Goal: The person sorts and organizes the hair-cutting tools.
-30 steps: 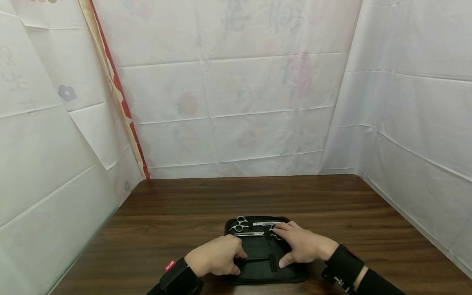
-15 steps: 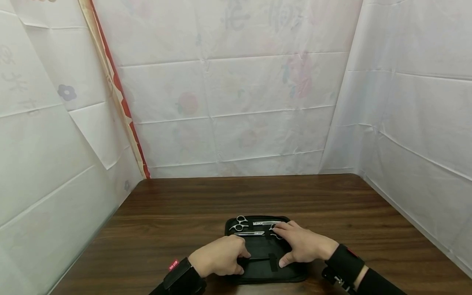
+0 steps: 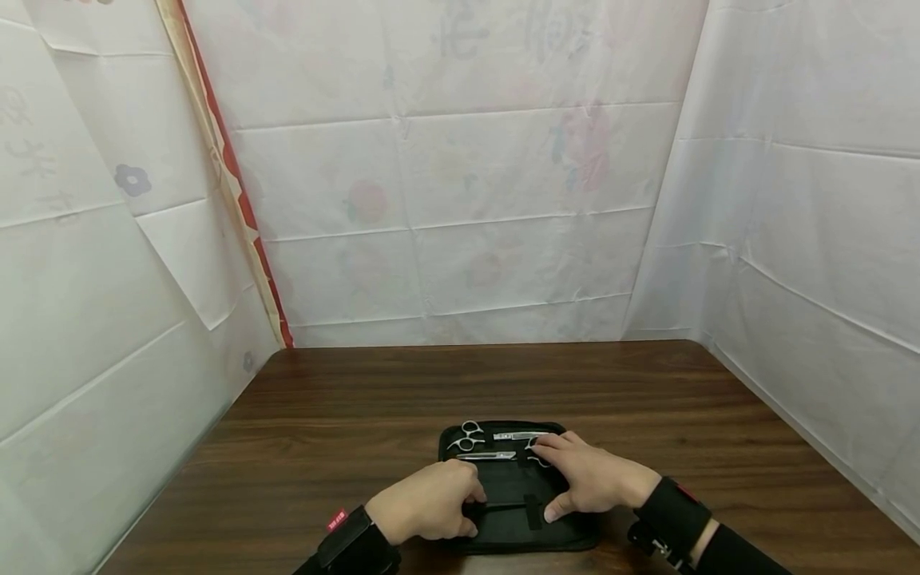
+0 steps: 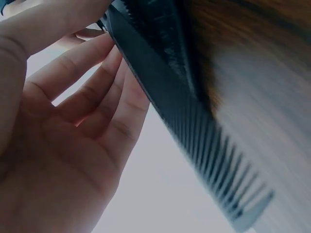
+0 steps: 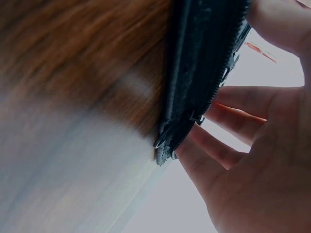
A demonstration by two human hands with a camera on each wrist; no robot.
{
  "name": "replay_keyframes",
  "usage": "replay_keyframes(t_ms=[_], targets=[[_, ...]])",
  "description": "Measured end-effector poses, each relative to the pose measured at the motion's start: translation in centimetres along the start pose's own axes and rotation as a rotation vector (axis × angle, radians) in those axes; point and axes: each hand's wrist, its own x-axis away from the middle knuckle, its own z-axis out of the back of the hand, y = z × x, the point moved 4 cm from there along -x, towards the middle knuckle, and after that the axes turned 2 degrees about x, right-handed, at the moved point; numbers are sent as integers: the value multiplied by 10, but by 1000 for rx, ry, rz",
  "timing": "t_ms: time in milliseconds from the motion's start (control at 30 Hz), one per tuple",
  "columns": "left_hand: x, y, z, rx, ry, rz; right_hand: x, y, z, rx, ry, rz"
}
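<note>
A black zip case (image 3: 513, 539) lies unfolded flat on the wooden table. My left hand (image 3: 427, 499) is over the case's left side and pinches a black comb (image 4: 180, 111). In the left wrist view the comb's toothed end sticks out past the case edge. Its other end is hidden by the fingers. My right hand (image 3: 596, 475) rests on the case's right side, with its fingers spread and fairly straight in the right wrist view. Silver scissors (image 3: 470, 436) and another scissors blade (image 3: 492, 456) lie in the upper half. Part of the scissors handles is under the right fingertips.
The brown wooden table (image 3: 374, 391) reaches back to a white sheet wall (image 3: 460, 263). Similar sheets stand at the left (image 3: 93, 319) and right (image 3: 812, 239). A zip pull (image 5: 194, 118) shows on the case's edge beside the right fingers.
My left hand has shifted slightly to the right over the case. The right hand, the scissors and the case have stayed where they were.
</note>
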Motion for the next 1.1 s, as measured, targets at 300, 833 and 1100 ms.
replay_keyframes(t_ms=[300,833,1100], targets=[[7,-8,3,53,-12,6,-1,0,1,-1,-2,7],[9,-10,3,56,-13,31,-1,0,1,-9,0,1],[3,-5,3,44,-32,44,-1,1,0,-12,-3,4]])
